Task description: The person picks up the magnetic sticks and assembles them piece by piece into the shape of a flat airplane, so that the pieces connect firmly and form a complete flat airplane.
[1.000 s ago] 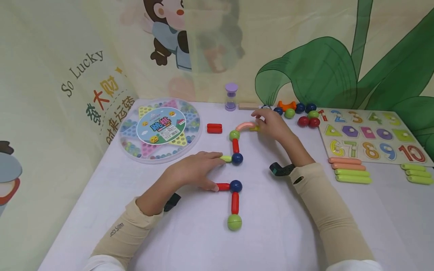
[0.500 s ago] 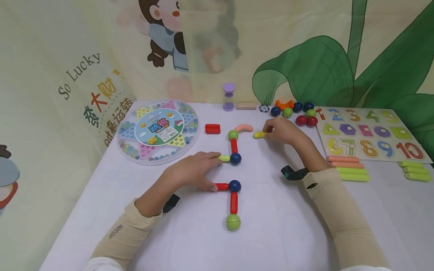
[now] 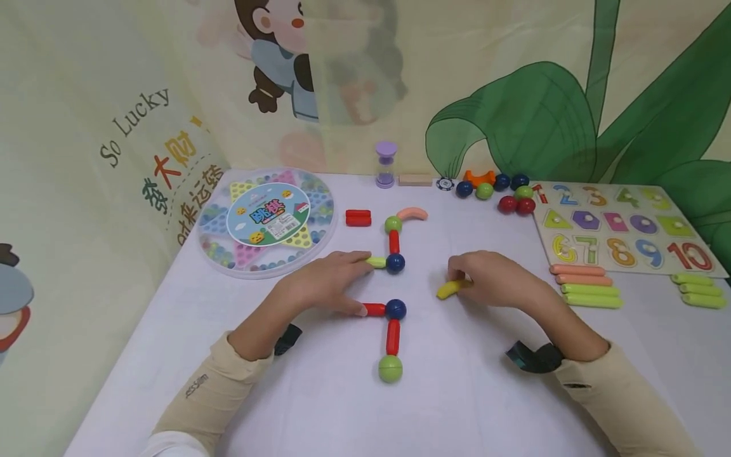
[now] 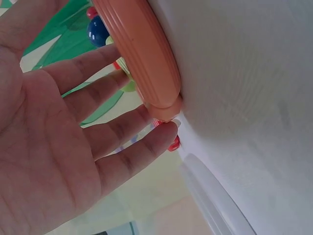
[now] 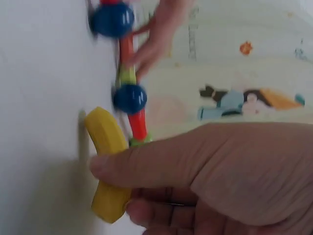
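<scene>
My right hand [image 3: 493,277] pinches a curved yellow magnetic rod [image 5: 108,139] between thumb and fingers, close over the table right of the linked pieces. My left hand [image 3: 325,285] has its fingers extended, the index at a light green rod [image 3: 377,261] and the thumb at a red rod [image 3: 375,310]. In the left wrist view its fingertips touch a curved orange rod [image 4: 146,54], which the hand hides from the head view. Each of those straight rods meets a blue ball, the upper one [image 3: 395,263] and the lower one [image 3: 396,309]. More red rods lead to green balls [image 3: 391,369].
A curved salmon rod [image 3: 413,213] meets the far green ball. Red rods [image 3: 358,218], a Chinese checkers set [image 3: 208,254] and an hourglass [image 3: 386,164] stand behind. At the right are loose balls [image 3: 507,204], a number puzzle board [image 3: 577,232] and green rods [image 3: 591,296].
My right hand has drawn the yellow rod from beside the salmon rod toward me, to the right of the linked pieces. My left hand and those pieces have shifted slightly away from me.
</scene>
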